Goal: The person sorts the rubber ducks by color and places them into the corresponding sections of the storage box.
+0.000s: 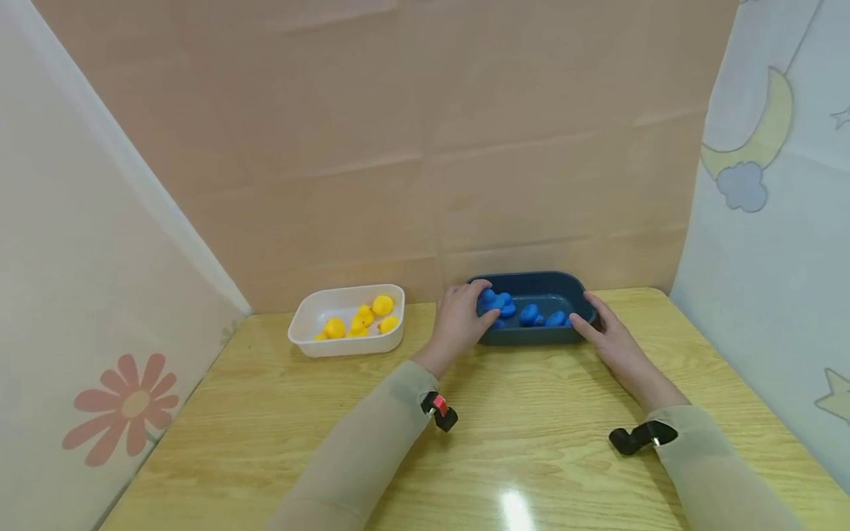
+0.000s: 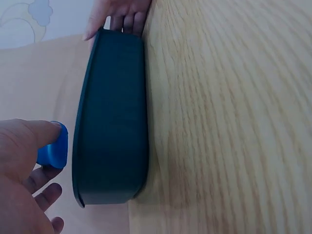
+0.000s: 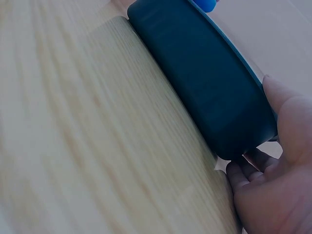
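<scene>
My left hand [image 1: 458, 324] is at the left end of a dark blue plastic tub [image 1: 538, 337]. In the left wrist view, its thumb and fingers pinch a rounded blue toy [image 2: 59, 150] just above the rim. Several more blue toys [image 1: 529, 316] lie inside the tub; their exact kind is too small to tell. At the tub's right end, my right hand [image 1: 620, 350] grips it, thumb at the rim and fingers against the end wall. The right wrist view shows the right fingers [image 3: 237, 174] curled close to the tub's lower corner.
A white tub [image 1: 348, 346] with several yellow rubber ducks [image 1: 383, 305] stands left of the dark one. Both sit near the back edge of the wooden table [image 1: 531, 413], before a tan cloth backdrop [image 1: 332, 147]. Patterned white panels [image 1: 783, 295] border the sides.
</scene>
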A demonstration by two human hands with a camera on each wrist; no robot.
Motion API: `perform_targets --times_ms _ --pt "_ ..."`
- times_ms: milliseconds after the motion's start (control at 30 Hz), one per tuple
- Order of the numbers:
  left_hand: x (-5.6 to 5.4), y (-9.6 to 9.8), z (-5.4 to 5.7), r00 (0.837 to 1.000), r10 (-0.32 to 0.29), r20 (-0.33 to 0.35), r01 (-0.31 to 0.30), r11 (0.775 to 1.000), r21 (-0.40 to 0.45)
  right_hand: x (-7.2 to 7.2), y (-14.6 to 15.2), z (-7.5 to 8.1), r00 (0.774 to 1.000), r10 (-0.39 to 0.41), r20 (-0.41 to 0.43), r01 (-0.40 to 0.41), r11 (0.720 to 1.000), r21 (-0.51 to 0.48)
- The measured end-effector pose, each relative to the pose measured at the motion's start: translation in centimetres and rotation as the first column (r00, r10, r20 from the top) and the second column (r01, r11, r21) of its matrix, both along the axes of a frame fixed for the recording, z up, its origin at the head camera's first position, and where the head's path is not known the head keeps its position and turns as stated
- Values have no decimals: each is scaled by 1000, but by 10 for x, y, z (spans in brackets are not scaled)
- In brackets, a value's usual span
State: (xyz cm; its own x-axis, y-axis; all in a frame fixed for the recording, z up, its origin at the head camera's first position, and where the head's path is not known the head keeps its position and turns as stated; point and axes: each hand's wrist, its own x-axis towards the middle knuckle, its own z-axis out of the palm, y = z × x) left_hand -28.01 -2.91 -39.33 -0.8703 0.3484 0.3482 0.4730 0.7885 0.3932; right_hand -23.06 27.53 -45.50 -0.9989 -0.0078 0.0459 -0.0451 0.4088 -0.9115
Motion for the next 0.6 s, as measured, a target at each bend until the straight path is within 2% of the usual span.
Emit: perform_targets --times_ms 233,600 --pt "-10 6 -9 999 45 16 -44 998 -35 -1 0 -3 1000 -3 8 3 1000 -13" --pt "-19 6 -19 993 120 -5 -120 985 -122 -2 -2 -5 1000 -2 -2 2 1000 -9"
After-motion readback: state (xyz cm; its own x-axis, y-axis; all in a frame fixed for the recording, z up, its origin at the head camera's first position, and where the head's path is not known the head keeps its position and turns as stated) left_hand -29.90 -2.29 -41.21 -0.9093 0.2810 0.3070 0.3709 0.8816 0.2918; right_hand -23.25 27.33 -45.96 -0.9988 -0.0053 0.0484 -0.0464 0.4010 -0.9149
